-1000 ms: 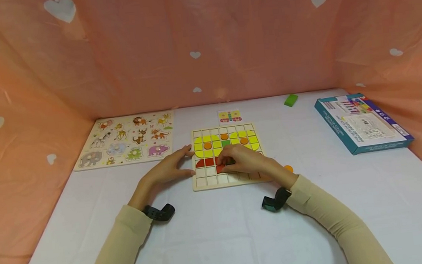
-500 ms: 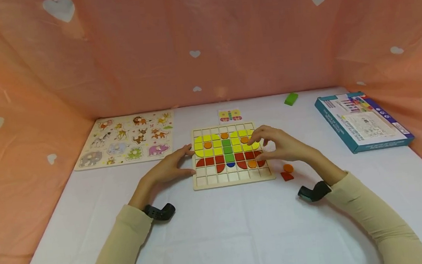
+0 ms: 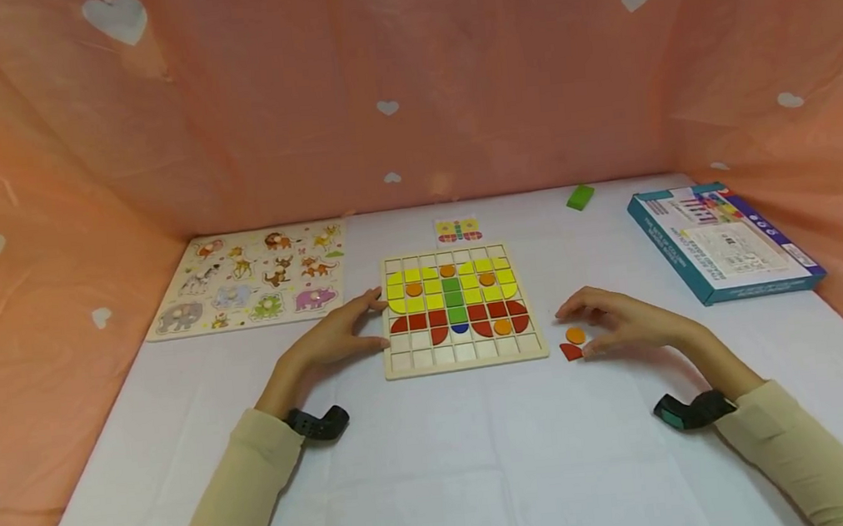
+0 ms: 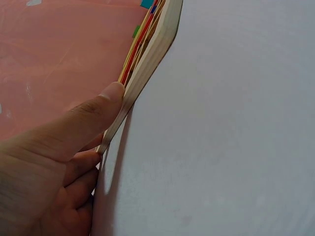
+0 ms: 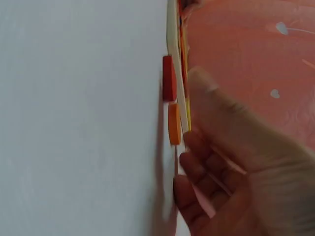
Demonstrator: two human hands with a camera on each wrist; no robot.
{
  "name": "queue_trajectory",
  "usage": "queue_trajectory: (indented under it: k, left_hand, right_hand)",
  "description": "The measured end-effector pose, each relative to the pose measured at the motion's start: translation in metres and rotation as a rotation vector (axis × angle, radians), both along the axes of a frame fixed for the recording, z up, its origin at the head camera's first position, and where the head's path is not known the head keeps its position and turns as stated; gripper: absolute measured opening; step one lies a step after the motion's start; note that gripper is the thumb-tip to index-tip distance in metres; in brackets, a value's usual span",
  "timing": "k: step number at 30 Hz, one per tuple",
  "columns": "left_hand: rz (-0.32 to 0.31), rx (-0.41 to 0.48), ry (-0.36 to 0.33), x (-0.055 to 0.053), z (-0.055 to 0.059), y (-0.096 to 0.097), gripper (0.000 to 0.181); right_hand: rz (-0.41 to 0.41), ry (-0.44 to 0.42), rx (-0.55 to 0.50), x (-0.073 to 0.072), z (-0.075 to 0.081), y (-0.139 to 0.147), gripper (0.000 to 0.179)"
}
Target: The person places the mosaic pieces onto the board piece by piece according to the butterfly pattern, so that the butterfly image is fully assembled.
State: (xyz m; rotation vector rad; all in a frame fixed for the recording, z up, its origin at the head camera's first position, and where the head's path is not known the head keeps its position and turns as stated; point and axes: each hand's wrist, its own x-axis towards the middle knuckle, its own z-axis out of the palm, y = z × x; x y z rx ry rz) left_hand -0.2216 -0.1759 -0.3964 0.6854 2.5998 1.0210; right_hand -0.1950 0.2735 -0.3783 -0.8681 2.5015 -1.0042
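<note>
A square wooden grid board (image 3: 415, 357) lies on the table with yellow, red, green, orange and blue pieces in its cells, forming a butterfly-like pattern. My left hand (image 3: 337, 333) rests against the board's left edge, thumb and fingertips touching its side, as the left wrist view also shows. To the right of the board, my right hand (image 3: 626, 322) hovers with relaxed, spread fingers and nothing between them. Close by its fingertips lie a red quarter-circle piece (image 3: 571, 352) and a round orange piece (image 3: 575, 336); both show edge-on in the right wrist view.
Behind the board lies a small butterfly pattern card (image 3: 459, 232). An animal peg puzzle (image 3: 256, 265) is at the back left. A green piece (image 3: 580, 197) and a flat teal-edged box (image 3: 724, 245) sit at the back right. A pink curtain (image 3: 406, 89) stands behind the table.
My right hand has let go of a red piece on the board and moved right, off the board, to beside the loose red and orange pieces. The left hand has stayed at the board's edge.
</note>
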Motion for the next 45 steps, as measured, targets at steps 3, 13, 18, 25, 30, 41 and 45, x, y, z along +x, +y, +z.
queue_trajectory:
  k: [3,13,18,25,30,41,45]
  left_hand:
    - [0.0,-0.001,-0.001,0.0,0.0,0.001,0.069]
    - [0.005,-0.007,-0.009,-0.002,0.003,0.003,0.071]
    - [-0.008,-0.013,0.005,-0.003,0.004,0.003,0.07]
    - [0.0,-0.016,-0.004,-0.002,0.003,0.002,0.071]
    - [-0.001,-0.012,-0.007,-0.002,0.003,0.001,0.071]
    - [-0.01,-0.02,0.006,-0.001,0.001,0.0,0.07]
    - [-0.015,-0.02,0.013,-0.001,0.001,0.0,0.069]
  right_hand:
    - [0.016,-0.007,-0.009,0.0,-0.005,0.002,0.045]
    - [0.122,0.01,-0.012,-0.005,-0.003,0.006,0.028]
    - [0.155,0.042,-0.015,-0.008,-0.003,0.007,0.021]
    - [0.02,0.081,0.038,-0.012,0.01,-0.018,0.025]
    - [0.072,0.193,-0.045,-0.017,0.023,-0.058,0.026]
    - [0.12,0.348,-0.022,-0.023,0.038,-0.162,0.024]
    - [0.151,0.374,-0.008,-0.023,0.028,-0.187,0.024]
